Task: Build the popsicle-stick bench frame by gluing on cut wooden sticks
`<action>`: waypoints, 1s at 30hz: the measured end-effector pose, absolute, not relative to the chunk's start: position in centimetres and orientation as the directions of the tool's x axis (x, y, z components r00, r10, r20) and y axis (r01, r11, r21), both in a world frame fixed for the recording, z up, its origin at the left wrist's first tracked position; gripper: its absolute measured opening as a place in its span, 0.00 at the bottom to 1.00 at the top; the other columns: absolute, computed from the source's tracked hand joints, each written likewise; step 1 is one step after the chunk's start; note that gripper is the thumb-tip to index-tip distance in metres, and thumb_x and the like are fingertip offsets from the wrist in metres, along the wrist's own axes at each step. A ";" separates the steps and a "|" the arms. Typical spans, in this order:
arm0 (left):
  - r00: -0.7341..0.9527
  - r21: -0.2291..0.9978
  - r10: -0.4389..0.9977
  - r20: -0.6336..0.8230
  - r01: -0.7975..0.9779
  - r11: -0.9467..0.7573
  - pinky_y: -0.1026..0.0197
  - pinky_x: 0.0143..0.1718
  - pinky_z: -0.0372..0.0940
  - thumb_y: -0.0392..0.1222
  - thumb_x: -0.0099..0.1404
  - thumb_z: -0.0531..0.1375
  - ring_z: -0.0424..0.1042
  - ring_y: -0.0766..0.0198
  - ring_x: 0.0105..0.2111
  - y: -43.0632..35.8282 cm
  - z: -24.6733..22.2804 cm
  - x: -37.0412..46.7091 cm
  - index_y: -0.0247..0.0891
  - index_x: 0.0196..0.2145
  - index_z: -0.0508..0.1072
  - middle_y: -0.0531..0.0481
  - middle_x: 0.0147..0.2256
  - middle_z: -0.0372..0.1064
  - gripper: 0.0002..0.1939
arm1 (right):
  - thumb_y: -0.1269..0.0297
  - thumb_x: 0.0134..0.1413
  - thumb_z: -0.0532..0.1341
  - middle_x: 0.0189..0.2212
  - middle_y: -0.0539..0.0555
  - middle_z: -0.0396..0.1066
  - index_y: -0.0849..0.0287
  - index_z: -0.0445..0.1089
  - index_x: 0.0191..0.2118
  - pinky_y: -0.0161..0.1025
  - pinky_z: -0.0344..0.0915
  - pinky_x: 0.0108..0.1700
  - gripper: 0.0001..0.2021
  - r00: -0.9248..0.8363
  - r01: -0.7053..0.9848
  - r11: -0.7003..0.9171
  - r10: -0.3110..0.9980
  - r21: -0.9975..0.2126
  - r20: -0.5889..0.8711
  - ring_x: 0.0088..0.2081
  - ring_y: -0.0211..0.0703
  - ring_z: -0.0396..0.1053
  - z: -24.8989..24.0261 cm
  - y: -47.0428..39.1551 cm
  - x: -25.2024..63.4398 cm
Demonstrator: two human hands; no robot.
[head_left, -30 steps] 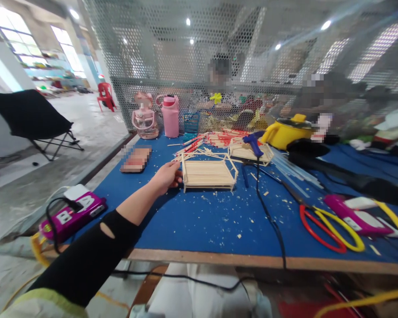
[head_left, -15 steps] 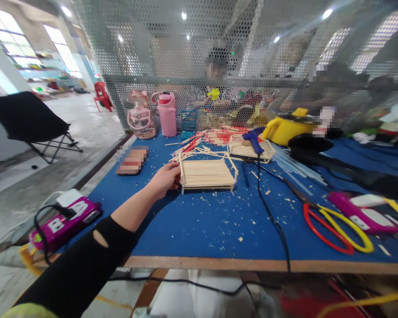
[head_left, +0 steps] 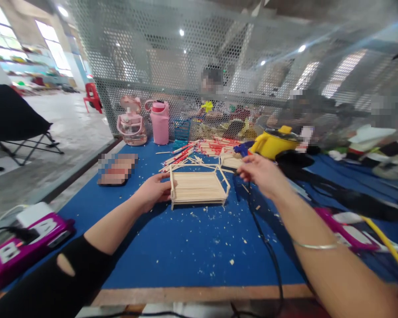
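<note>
A small frame of pale wooden sticks (head_left: pixel 199 187) stands on the blue table, with a slatted base and raised sides. My left hand (head_left: pixel 155 190) grips its left end. Over the table to the right, my right hand (head_left: pixel 257 172) has its fingers bent together beside the blue glue gun (head_left: pixel 243 149); whatever they may hold is too small to make out. Behind that hand is a second stick frame (head_left: pixel 230 161), partly covered. Loose sticks (head_left: pixel 195 161) and red-tipped sticks (head_left: pixel 215 145) lie behind the first frame.
Pink bottles (head_left: pixel 160 123) and a yellow pot (head_left: pixel 273 143) stand near the mesh screen (head_left: pixel 172 57). A phone (head_left: pixel 117 170) lies left. Purple power strips (head_left: pixel 29 243) flank the table, and a black cord (head_left: pixel 263 234) crosses its front edge. People sit beyond the mesh.
My right hand has come into view from the right and reached beside the glue gun. My left hand still grips the frame. The camera view has shifted.
</note>
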State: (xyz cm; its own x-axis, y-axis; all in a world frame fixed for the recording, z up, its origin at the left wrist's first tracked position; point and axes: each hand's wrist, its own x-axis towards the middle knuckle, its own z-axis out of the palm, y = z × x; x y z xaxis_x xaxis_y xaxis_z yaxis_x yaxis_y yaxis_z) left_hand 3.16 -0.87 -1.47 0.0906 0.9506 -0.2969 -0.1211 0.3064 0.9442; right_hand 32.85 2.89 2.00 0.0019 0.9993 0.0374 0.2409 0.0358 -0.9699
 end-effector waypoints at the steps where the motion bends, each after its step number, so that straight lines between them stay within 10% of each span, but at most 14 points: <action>1: 0.097 0.940 0.946 -0.308 -0.121 0.319 0.69 0.25 0.69 0.37 0.53 0.68 0.74 0.68 0.27 -0.9 -1.5 3.1 0.36 0.50 0.68 0.44 0.36 0.76 0.27 | 0.63 0.59 0.59 0.37 0.54 0.71 0.63 0.67 0.44 0.38 0.70 0.34 0.10 0.000 0.231 -0.009 1.000 -0.973 -0.009 0.33 0.37 0.70 1.5 2.8 32.6; 14: 0.103 0.935 0.950 -0.294 -0.176 0.308 0.66 0.29 0.73 0.35 0.55 0.67 0.77 0.64 0.30 -1.3 -1.6 3.2 0.38 0.57 0.64 0.41 0.41 0.76 0.32 | 0.69 0.34 0.69 0.18 0.45 0.68 0.58 0.62 0.30 0.26 0.51 0.14 0.16 -0.190 0.055 -0.261 0.945 -0.964 -0.267 0.17 0.29 0.60 -1.3 1.8 30.2; 30: 0.252 0.965 0.968 0.000 -0.255 0.066 0.66 0.31 0.71 0.33 0.50 0.69 0.77 0.62 0.31 -1.9 -0.7 2.6 0.40 0.59 0.62 0.44 0.38 0.78 0.39 | 0.67 0.29 0.74 0.25 0.44 0.72 0.56 0.63 0.34 0.31 0.63 0.25 0.24 -0.161 -0.182 0.001 0.986 -0.983 0.030 0.23 0.33 0.68 0.0 0.7 30.7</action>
